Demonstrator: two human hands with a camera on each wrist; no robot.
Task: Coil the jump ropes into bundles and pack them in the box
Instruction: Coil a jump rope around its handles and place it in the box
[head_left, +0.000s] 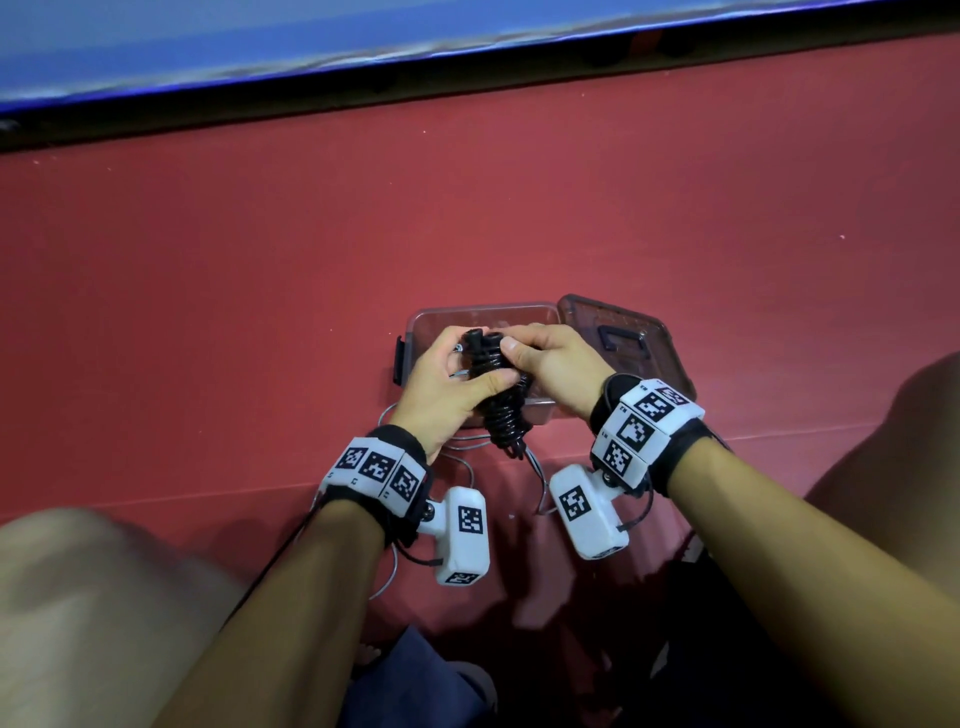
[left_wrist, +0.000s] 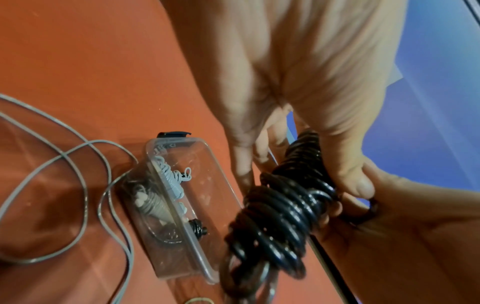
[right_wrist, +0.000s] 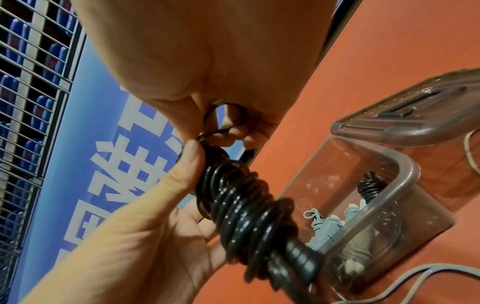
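Black jump rope: wound into a tight bundle around its handles, held up between both hands, directly over the box's near rim; a loose end hangs below the hands.
Left hand: grasping the bundle's middle, thumb pressed on the black coils, fingers curled behind them.
Right hand: grasping the bundle's upper end, thumb across the top; fingertips pinch a small black loop of rope at that end.
Box: clear plastic, open, on the red floor just beyond and under the hands; a black latch on the side by the left hand.
Box contents: a grey coiled bundle and a smaller black coiled bundle, lying inside, apart from each other.
Lid: smoky clear with a dark handle, propped open beyond the right hand.
Grey rope: uncoiled, in loose loops on the floor below the left hand, beside the box.
Rubber band: partly in frame on the floor, near the bundle's hanging end.
Wrist cameras: white housings with black-and-white markers, strapped to both wrists.
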